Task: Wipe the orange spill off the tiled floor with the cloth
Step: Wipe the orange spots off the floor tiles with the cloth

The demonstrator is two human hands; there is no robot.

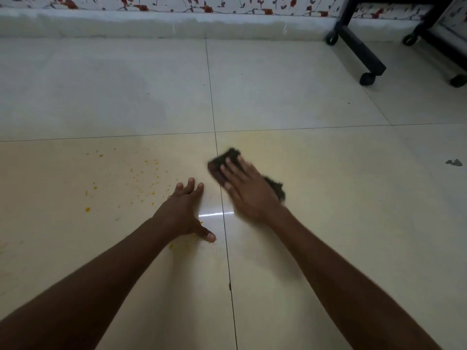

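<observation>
Orange droplets of the spill (141,178) are scattered over the cream floor tile (75,248) left of centre, with a smear by my left thumb. My left hand (184,210) lies flat on that tile, fingers spread, holding nothing. My right hand (247,190) presses palm-down on a dark cloth (225,160) just right of the grout line. The cloth sticks out beyond my fingertips and behind my wrist. It lies to the right of the droplets and does not touch them. The right hand is blurred.
A black stand with caster wheels (366,56) sits at the back right. A wall with a pale skirting (151,24) and floral paper runs along the back. A small dark scrap (453,162) lies on the floor at the far right.
</observation>
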